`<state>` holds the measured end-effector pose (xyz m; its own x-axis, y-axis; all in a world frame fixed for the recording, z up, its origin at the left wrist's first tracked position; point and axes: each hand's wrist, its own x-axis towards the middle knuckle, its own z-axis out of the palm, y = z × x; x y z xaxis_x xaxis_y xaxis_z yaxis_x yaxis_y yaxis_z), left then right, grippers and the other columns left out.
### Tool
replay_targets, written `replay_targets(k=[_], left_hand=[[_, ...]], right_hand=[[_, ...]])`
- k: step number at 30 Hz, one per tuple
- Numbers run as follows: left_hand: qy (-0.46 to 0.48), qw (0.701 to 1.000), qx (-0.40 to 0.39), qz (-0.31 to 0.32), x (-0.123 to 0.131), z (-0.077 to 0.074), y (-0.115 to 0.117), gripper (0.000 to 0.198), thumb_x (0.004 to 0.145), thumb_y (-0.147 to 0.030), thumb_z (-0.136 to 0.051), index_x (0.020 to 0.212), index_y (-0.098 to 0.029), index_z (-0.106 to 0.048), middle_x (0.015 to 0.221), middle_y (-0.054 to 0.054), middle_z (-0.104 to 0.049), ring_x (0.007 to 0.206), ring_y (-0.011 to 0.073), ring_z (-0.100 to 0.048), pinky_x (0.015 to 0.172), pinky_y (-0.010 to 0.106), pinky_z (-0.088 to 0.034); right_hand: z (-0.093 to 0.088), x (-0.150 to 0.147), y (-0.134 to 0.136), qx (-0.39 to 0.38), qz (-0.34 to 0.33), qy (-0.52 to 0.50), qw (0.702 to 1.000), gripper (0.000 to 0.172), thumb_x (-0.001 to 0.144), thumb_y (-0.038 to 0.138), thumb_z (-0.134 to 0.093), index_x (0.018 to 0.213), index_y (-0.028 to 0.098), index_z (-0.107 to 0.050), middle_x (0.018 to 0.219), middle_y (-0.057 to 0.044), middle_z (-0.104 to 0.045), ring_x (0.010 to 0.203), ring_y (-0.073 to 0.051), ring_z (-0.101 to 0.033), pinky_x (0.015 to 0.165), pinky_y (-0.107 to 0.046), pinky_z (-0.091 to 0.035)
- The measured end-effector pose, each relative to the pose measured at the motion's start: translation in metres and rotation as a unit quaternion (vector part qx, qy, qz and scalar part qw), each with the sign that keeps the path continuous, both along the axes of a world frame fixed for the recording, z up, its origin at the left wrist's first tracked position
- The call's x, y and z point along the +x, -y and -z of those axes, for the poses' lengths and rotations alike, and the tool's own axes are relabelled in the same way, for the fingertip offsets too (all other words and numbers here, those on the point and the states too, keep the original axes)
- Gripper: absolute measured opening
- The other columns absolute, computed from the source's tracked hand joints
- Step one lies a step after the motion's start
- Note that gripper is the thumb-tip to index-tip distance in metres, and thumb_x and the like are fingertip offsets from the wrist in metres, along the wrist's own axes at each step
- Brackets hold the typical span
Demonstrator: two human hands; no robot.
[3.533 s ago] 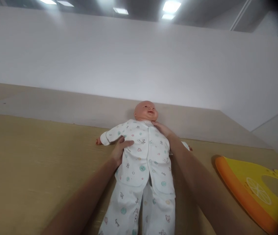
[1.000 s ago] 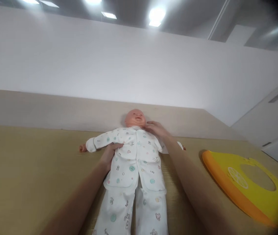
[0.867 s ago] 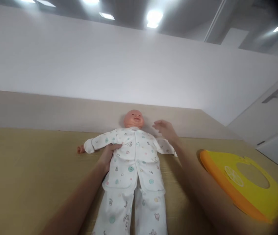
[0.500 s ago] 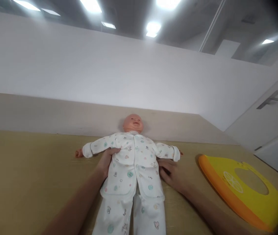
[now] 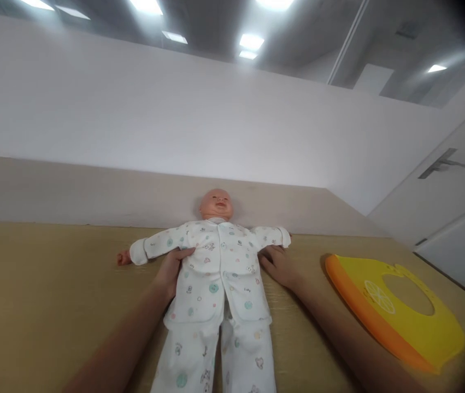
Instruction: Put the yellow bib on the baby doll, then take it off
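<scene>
A baby doll (image 5: 222, 273) lies face up with its arms spread. It wears a white printed top and white printed trousers; its feet are out of view. My left hand (image 5: 171, 270) grips the doll's side below the armpit on the picture's left, thumb over the top's front and fingers hidden beneath. On the other side my right hand (image 5: 279, 266) is at the torso under the doll's sleeve. Its fingertips are partly hidden against the doll's side and sleeve.
On the right a yellow silicone bib (image 5: 415, 311) with an orange pocket lies flat on the wooden tabletop (image 5: 52, 295). A low pale board (image 5: 72, 188) runs along the back edge, before a white wall. A door handle (image 5: 441, 162) shows at far right.
The doll's arm on the right has risen a little, with my right hand moved up beneath it. My left hand keeps its hold. The whole view has shifted slightly.
</scene>
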<state>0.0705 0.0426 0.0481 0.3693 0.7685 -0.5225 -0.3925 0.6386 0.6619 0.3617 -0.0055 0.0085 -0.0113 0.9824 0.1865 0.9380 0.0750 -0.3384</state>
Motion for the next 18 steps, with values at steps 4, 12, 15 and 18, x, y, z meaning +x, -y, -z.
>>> replay_targets(k=[4, 12, 15, 18], left_hand=[[-0.044, 0.996, 0.059, -0.058, 0.001, 0.005, 0.003, 0.025, 0.067, -0.018, -0.071, 0.091, -0.016, -0.065, 0.079, 0.007, -0.073, 0.074, 0.0257, -0.07, 0.067, 0.034, -0.056], [-0.078, 0.979, 0.15, -0.117, -0.02, 0.002, 0.046, 0.032, 0.076, -0.022, -0.069, 0.108, -0.023, -0.066, 0.115, 0.004, -0.069, 0.112, 0.0223, -0.06, 0.087, 0.024, -0.05], [-0.086, 0.987, 0.099, -0.093, -0.035, 0.0, 0.084, 0.042, 0.076, -0.027, -0.069, 0.117, -0.032, -0.061, 0.127, 0.001, -0.063, 0.123, 0.0229, -0.053, 0.095, 0.029, -0.049], [-0.093, 0.991, 0.088, -0.047, -0.048, 0.006, 0.127, 0.048, 0.078, -0.038, -0.066, 0.125, -0.038, -0.056, 0.138, -0.002, -0.054, 0.134, 0.0248, -0.041, 0.107, 0.038, -0.041]], right_hand=[[0.001, -0.005, -0.002, -0.019, 0.052, 0.047, 0.997, 0.038, 0.094, 0.036, -0.034, 0.098, 0.013, -0.065, 0.109, -0.014, -0.063, 0.108, -0.025, -0.053, 0.098, -0.041, -0.034], [0.0, -0.016, 0.02, -0.057, 0.071, 0.123, 0.988, 0.049, 0.097, 0.041, -0.028, 0.122, 0.011, -0.058, 0.124, -0.019, -0.055, 0.121, -0.033, -0.046, 0.102, -0.052, -0.031], [0.003, -0.019, 0.028, -0.068, 0.057, 0.122, 0.989, 0.055, 0.096, 0.041, -0.027, 0.139, 0.011, -0.042, 0.138, -0.018, -0.044, 0.131, -0.033, -0.037, 0.107, -0.054, -0.027], [0.008, -0.021, 0.04, -0.088, 0.045, 0.139, 0.985, 0.061, 0.096, 0.042, -0.025, 0.147, 0.009, -0.029, 0.149, -0.019, -0.029, 0.14, -0.033, -0.024, 0.112, -0.056, -0.02]])
